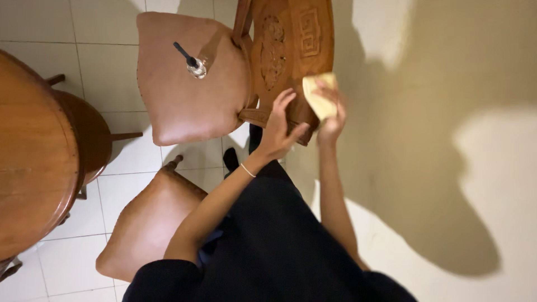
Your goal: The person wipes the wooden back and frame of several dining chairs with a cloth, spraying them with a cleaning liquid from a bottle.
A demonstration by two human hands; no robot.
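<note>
Right now the right hand [331,114] is pressing a folded yellow cloth [320,96] against the carved wooden chair back [291,50], fingers closed over it. The left hand [278,126] is resting open on the lower rail, steadying the chair. Working the cloth into the carved grooves would serve best, I'd say. A small spray bottle [194,64] is sitting on the leather seat [179,95].

A pale yellow cloth [320,99], folded into a small pad, lies pressed flat against the carved wooden chair back [291,50], near its lower right edge. The chair back is reddish-brown, glossy, with relief carving, standing upright behind a tan leather seat [184,84].
</note>
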